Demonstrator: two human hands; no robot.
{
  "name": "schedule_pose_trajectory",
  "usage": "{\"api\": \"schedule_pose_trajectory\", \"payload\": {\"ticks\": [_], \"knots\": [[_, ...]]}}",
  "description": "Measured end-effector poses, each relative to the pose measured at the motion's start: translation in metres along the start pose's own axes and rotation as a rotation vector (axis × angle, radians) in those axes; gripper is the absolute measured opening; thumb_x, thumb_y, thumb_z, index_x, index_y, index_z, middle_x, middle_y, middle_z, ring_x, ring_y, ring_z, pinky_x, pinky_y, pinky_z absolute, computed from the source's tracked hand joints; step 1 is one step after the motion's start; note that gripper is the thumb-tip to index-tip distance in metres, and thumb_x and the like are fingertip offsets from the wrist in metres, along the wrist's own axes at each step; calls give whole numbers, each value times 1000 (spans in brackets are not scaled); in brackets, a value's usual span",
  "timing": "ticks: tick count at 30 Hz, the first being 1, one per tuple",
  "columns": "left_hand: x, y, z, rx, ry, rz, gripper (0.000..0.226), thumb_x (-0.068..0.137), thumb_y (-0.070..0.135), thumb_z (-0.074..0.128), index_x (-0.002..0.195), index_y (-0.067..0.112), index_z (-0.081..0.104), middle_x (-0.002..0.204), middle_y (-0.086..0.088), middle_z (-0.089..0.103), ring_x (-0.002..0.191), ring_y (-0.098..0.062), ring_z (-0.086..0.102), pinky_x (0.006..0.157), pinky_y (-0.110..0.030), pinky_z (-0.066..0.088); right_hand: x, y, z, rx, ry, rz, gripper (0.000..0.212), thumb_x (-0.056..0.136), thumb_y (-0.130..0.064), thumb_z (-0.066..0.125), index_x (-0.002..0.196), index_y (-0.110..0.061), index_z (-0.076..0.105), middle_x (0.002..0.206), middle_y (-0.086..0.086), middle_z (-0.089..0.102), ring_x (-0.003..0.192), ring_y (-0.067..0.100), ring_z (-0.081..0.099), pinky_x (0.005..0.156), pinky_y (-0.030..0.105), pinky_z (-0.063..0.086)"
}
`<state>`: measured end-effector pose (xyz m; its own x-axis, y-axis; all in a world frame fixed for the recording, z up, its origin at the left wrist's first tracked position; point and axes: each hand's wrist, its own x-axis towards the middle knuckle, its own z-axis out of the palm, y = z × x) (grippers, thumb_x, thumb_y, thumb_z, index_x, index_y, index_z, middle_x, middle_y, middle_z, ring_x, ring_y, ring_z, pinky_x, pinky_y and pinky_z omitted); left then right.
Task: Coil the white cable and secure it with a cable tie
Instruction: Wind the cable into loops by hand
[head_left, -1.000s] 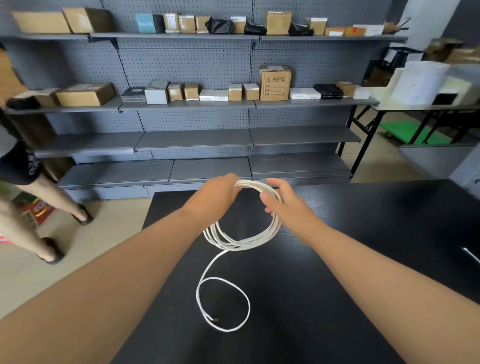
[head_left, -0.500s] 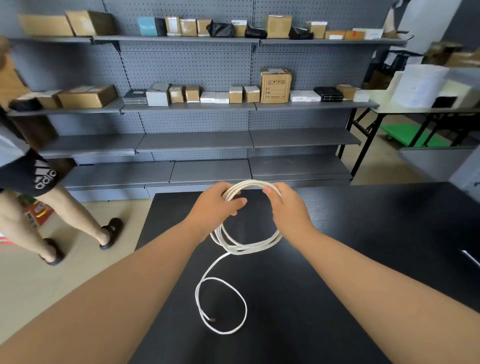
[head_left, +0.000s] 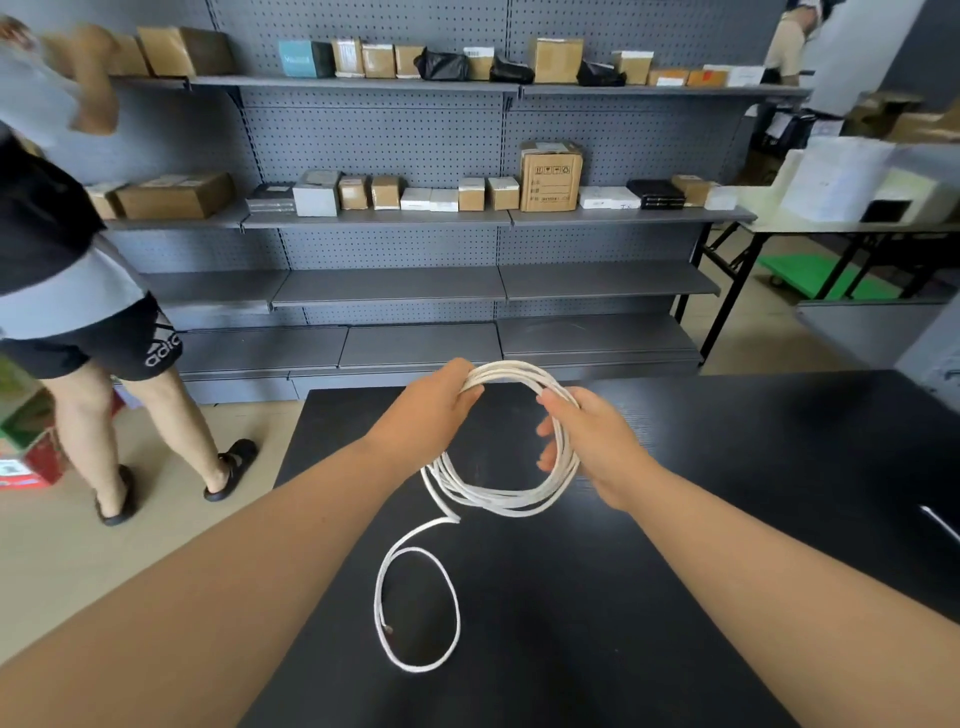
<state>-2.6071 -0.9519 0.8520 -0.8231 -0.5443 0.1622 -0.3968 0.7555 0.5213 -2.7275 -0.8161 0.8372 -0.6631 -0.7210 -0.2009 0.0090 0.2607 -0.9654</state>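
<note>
Left hand (head_left: 428, 410): we have it closed around the top left of the coil.
Right hand (head_left: 592, 441): our fingers are loosely curled, the coil's right side running through them.
Cable (head_left: 498, 499): coiled, held above the black table (head_left: 727, 519); its loose end lies looped on the tabletop near us.

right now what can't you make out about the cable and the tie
- Head view: how the left hand pinches the cable is hidden behind its fingers.
- Cable end on the table: too small to tell the plug type.
- Thin strip at the right edge: cut off, maybe the tie.
</note>
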Motion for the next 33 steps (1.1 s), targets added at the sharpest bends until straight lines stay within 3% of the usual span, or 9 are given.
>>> {"api": "schedule_pose_trajectory", "payload": {"ticks": [3, 7, 9, 12, 21, 24, 27, 30, 33], "knots": [[1, 5, -4, 96, -27, 98, 21, 99, 26, 38, 101, 7, 46, 77, -10, 51, 70, -27, 45, 61, -35, 33, 0, -6, -2, -104, -23, -88, 9, 92, -36, 52, 97, -28, 54, 92, 0, 63, 68, 19, 63, 82, 44, 55], [2, 12, -9, 150, -62, 131, 25, 100, 27, 38, 105, 5, 48, 84, -13, 56, 75, -29, 49, 67, -38, 39, -1, -10, 6, -510, 7, -222, 27, 93, -31, 50, 116, -17, 47, 87, -3, 54, 86, 25, 59, 86, 45, 52], [2, 13, -9, 142, -53, 129, 25, 99, 28, 39, 105, 6, 49, 87, -13, 59, 78, -31, 53, 69, -39, 41, -2, -9, 9, -622, 64, -260, 25, 97, -27, 43, 115, -11, 45, 86, 3, 52, 85, 30, 55, 79, 46, 51], [-1, 14, -5, 74, -31, 69, 23, 98, 28, 41, 107, 9, 50, 84, -8, 56, 77, -28, 51, 66, -35, 39, -3, -9, 9, -696, 172, -316, 26, 100, -27, 35, 113, -8, 47, 84, 6, 50, 77, 29, 46, 67, 32, 36], [-15, 12, 8, -571, 26, -250, 15, 93, 27, 54, 104, 17, 55, 88, -4, 63, 67, -13, 60, 65, -23, 48, 1, -4, 5, -454, 372, -307, 17, 100, -25, 34, 94, -13, 44, 65, -4, 42, 65, 22, 41, 49, 24, 28], [-15, 12, 11, -502, 57, -249, 17, 97, 25, 44, 103, 12, 53, 79, -2, 58, 64, -11, 56, 52, -8, 42, 2, 2, 9, -304, 391, -221, 19, 99, -26, 35, 86, -14, 43, 67, -2, 43, 63, 21, 43, 54, 32, 40], [-11, 10, 10, -348, 91, -222, 20, 100, 28, 37, 98, 12, 49, 76, -2, 52, 63, -16, 51, 53, -17, 42, 2, 6, 13, -104, 292, -94, 22, 98, -26, 38, 77, -21, 44, 69, 3, 47, 56, 21, 50, 61, 41, 53], [-9, 7, 6, -289, 84, -203, 18, 100, 29, 36, 93, 16, 46, 73, 2, 49, 73, -28, 57, 60, -28, 47, 2, 3, 9, -94, 191, -51, 15, 96, -24, 42, 83, -21, 48, 75, 3, 56, 57, 19, 59, 54, 31, 47], [-8, 8, 1, -300, 76, -184, 17, 100, 27, 37, 96, 14, 48, 77, 1, 50, 84, -32, 64, 46, -11, 42, 2, -1, 6, -122, 143, -95, 4, 93, -21, 51, 97, -21, 50, 89, 2, 59, 66, 15, 63, 62, 29, 48]]}}
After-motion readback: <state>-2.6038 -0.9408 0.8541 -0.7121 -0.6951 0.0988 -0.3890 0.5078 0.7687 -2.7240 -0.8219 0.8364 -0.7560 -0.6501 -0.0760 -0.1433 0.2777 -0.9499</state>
